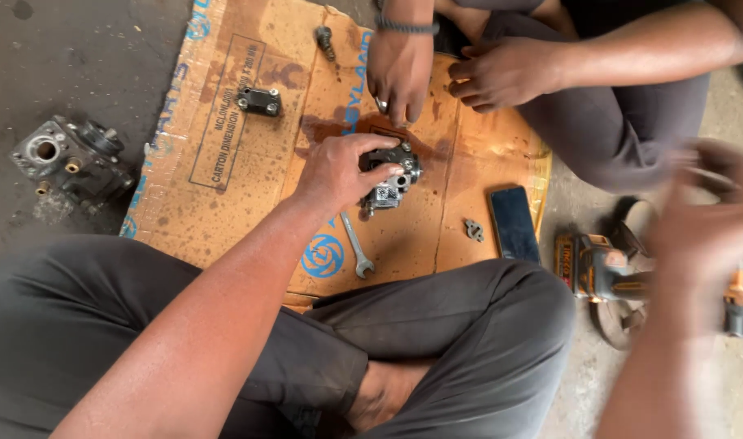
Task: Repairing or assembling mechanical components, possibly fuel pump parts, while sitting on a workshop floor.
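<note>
Head view: left hand clamped on metal pump body atop cardboard; wrench just beside; right hand blurred (grip unreadable) above grinder.

Cast metal pump body dull grey; cardboard sheet oil-stained, matt; spanner bare steel

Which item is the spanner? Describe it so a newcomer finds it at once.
Start at the oil-stained cardboard sheet on the floor. Below the left hand gripping the metal pump part lies the spanner: slim, silver, open-jawed, unlike the chunky castings nearby.
</note>
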